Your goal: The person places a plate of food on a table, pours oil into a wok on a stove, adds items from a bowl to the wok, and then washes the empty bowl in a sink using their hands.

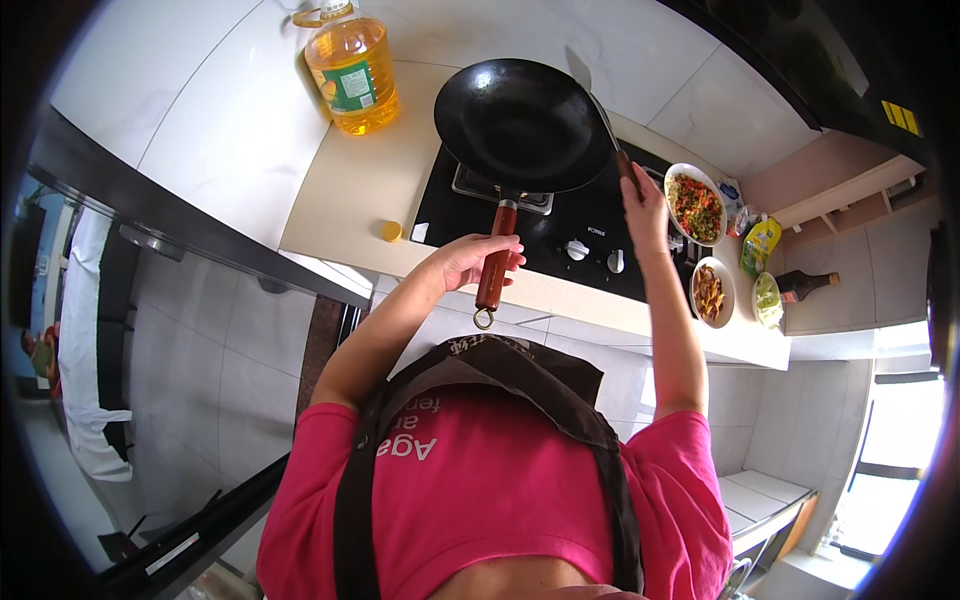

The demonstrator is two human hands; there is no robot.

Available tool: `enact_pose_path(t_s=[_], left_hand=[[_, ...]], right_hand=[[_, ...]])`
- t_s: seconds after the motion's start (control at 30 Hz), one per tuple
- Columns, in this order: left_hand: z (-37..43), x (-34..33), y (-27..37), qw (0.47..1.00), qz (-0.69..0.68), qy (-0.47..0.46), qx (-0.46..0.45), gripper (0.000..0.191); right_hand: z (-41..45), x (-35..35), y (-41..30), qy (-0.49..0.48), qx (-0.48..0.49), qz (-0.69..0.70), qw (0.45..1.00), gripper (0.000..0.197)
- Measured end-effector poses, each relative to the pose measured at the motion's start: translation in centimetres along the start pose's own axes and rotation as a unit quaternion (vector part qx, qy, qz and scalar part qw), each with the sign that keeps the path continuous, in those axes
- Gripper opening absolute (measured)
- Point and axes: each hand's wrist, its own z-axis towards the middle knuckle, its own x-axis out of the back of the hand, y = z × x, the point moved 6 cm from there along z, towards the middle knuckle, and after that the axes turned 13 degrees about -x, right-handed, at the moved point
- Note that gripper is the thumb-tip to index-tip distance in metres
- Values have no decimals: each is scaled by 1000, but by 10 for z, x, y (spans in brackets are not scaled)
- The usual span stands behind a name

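A black wok point(521, 124) with an oily sheen sits over the left part of the black gas hob point(592, 217). Its reddish wooden handle points towards me, and my left hand point(476, 261) is closed around it. In my right hand point(646, 214) is the wooden handle of a metal spatula point(606, 120), whose blade is beyond the wok's right rim, near the wall. Right of my right hand stand a white bowl of chopped red and green vegetables point(695, 204), a bowl of brown strips point(709, 292) and a bowl of pale green shreds point(768, 300).
A large bottle of yellow oil point(352, 71) stands at the back left, and a yellow cap point(391, 231) lies on the worktop point(337, 202). Beyond the bowls are a yellow-green pouch point(760, 244) and a dark sauce bottle point(806, 286). A dark range hood point(802, 60) overhangs the upper right.
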Motion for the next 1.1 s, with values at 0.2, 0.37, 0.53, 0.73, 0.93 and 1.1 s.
enact_pose_path(t_s=[0.2,0.37,0.53,0.73,0.93,1.1], left_hand=[[-1,4,-2,1000,10,10,-1,53],[-1,3,-2,1000,16,8,-5,56],[0,0,-1,1000,20,8,-8,58],[-3,2,-4,1000,6,6,-15,56],[-4,-1,0,999,28,25,-18,53],[-6,1,0,999,21,24,-17,52]], right_hand=[[-24,47,-54,-71,15,-279,957,35],[-25,33,-70,-141,62,-355,922,35],[-18,-17,-71,-156,112,-287,938,36],[1,29,-99,-257,108,-347,896,37],[2,-19,-74,-210,132,-280,927,40],[19,42,-100,-285,75,-350,889,40]])
